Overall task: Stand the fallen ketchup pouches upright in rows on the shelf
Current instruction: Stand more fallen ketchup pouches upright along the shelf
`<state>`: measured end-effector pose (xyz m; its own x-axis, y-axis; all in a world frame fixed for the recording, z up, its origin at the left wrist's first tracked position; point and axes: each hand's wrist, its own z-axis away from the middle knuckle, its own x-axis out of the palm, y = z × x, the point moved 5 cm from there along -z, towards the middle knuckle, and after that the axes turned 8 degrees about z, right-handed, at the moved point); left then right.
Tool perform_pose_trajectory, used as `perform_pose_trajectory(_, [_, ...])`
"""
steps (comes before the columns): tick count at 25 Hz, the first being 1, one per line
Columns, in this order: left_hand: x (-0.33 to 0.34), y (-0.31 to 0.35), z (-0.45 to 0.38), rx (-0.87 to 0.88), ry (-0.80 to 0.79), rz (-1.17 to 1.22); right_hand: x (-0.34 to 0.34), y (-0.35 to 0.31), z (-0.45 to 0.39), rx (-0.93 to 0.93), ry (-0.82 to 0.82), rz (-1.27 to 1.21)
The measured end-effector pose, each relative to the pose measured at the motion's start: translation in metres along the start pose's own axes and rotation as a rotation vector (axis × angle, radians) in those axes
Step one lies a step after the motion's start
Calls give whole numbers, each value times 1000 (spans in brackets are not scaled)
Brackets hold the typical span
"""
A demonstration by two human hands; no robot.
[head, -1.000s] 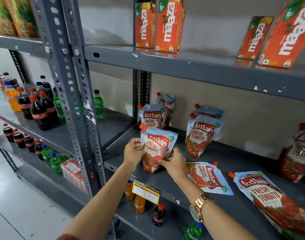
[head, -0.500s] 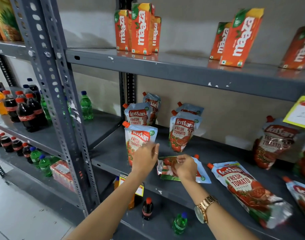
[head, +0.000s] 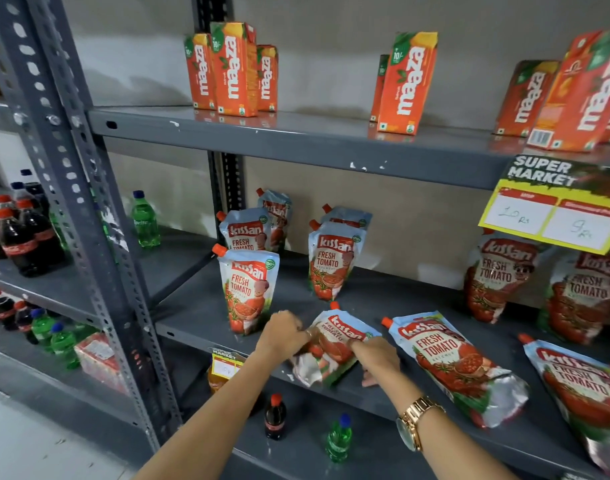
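1. You are looking down at a grey metal shelf [head: 383, 299] that carries ketchup pouches, some standing and some fallen.

2. Both of your hands are closed on one fallen pouch [head: 334, 344] near the shelf's front edge. Your left hand [head: 284, 336] grips its left side and your right hand [head: 376, 356] grips its lower right side.

3. This pouch is partly raised. Its red cap points up and away from you toward the back of the shelf, and its crumpled base sits low at the front edge, between your hands. Its long axis runs roughly front to back, tilted.

4. Both hands are equally close, one on each side, so the likely next move is to tip the cap end up until the base sits flat.

5. An upright pouch [head: 249, 291] stands just to the left, at the front of the left-hand row, with two more standing behind it.

6. Another standing pouch [head: 333, 261] is straight behind the one you hold, with another behind it. The gap in front of it looks like the natural place for this pouch.

7. To the right, a second fallen pouch [head: 449, 358] lies flat, cap toward the back left, and a third fallen pouch [head: 580, 386] lies near the shelf's right end.
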<state>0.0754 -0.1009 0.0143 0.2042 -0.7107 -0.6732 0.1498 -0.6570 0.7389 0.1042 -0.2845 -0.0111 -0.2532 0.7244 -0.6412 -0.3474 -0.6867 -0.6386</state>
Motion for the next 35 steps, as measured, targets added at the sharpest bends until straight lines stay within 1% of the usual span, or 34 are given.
perform_pose_trajectory(3, [11, -14, 1, -261, -23, 169, 6, 2, 1, 36, -80, -248])
perform_pose_trajectory(4, [14, -15, 0, -302, -33, 215, 9, 2, 1, 34, -101, -338])
perform_pose_trajectory(6, [19, -16, 0, -353, -45, 282, 14, 6, 1, 20, -99, -441])
perform_pose_trajectory(8, [19, -16, 2, -393, 20, 408, 13, 6, 0, -36, -72, -470])
perform_pose_trajectory(9, [17, -14, 3, -406, 62, 517, 10, 3, 0, -87, -58, -459])
perform_pose_trajectory(11, [12, -9, -1, -377, 114, 706, 1, -9, 2, -205, 3, -440])
perform_pose_trajectory(14, [5, 3, -5, -277, 184, 797, -15, -25, 13, -404, 144, -431])
perform_pose_trajectory(16, [8, 2, -4, -244, 228, 751, -16, -27, 14, -484, 190, -340])
perform_pose_trajectory(18, [14, 0, 2, -228, 245, 657, -14, -24, 12, -500, 180, -260])
perform_pose_trajectory(20, [16, 2, 9, -201, 296, 627, -15, -20, 8, -501, 161, -225])
perform_pose_trajectory(21, [13, 5, 14, -181, 351, 614, -19, -18, 8, -503, 184, -204])
perform_pose_trajectory(23, [10, 17, 27, -98, 452, 578, -33, -14, 9, -502, 295, -153])
perform_pose_trajectory(24, [12, 24, 32, -41, 454, 556, -43, -11, 9, -495, 364, -129])
perform_pose_trajectory(26, [22, 38, 38, 48, 373, 487, -66, -3, 9, -460, 484, -103])
perform_pose_trajectory(29, [41, 61, 39, 89, 273, 322, -99, 14, 9, -387, 621, -71])
perform_pose_trajectory(31, [59, 73, 36, 87, 183, 327, -119, 25, 11, -332, 690, 66])
perform_pose_trajectory(33, [83, 79, 31, -1, 36, 449, -137, 35, 11, -253, 699, 258])
perform_pose_trajectory(35, [108, 83, 30, -130, -160, 540, -149, 50, 7, -153, 629, 458])
